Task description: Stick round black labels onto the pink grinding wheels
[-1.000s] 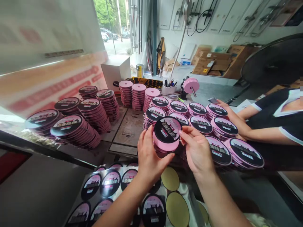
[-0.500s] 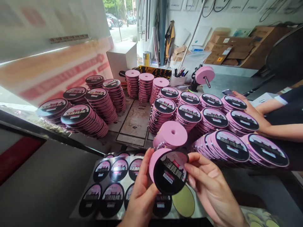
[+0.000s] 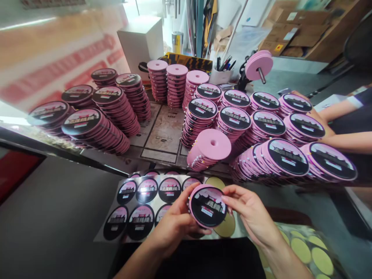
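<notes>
Head view: gripping a pink disc (image 3: 202,186) around its left side with the left hand (image 3: 178,220), and pinching the upper right edge of its round label (image 3: 208,209) with the right hand (image 3: 247,205). Held face up, tilted, over a sheet of labels (image 3: 155,180) — just in front of the bench (image 3: 162,133), with its bare-topped pink stack (image 3: 209,149) and, to both sides, labelled pink stacks (image 3: 279,157).
</notes>
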`<state>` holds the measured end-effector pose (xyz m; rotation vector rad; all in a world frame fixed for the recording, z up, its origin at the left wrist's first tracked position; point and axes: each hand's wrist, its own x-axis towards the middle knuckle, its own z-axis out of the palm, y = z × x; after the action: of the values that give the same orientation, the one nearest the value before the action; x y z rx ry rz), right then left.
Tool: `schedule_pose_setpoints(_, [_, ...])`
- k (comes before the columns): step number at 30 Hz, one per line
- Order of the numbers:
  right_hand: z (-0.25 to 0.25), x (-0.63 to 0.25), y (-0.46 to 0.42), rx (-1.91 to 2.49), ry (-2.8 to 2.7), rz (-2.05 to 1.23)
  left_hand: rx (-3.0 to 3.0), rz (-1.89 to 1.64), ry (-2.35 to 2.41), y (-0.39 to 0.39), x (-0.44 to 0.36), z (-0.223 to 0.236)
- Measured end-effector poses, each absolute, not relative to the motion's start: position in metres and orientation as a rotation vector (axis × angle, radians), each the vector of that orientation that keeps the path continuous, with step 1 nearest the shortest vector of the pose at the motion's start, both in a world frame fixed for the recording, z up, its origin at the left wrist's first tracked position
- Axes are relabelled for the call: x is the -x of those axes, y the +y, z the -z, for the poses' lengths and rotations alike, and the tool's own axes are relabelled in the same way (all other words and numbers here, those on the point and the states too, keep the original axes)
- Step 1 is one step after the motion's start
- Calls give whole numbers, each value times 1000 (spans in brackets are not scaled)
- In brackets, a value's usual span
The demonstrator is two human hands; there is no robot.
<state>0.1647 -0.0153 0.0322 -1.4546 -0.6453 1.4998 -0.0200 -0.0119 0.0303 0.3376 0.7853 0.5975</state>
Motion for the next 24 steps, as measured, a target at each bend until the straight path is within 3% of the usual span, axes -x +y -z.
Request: schedule_pose_setpoints(24, [-22,-163,-21,1458,-654,-1438,-343,-619,804,-12,18,-21])
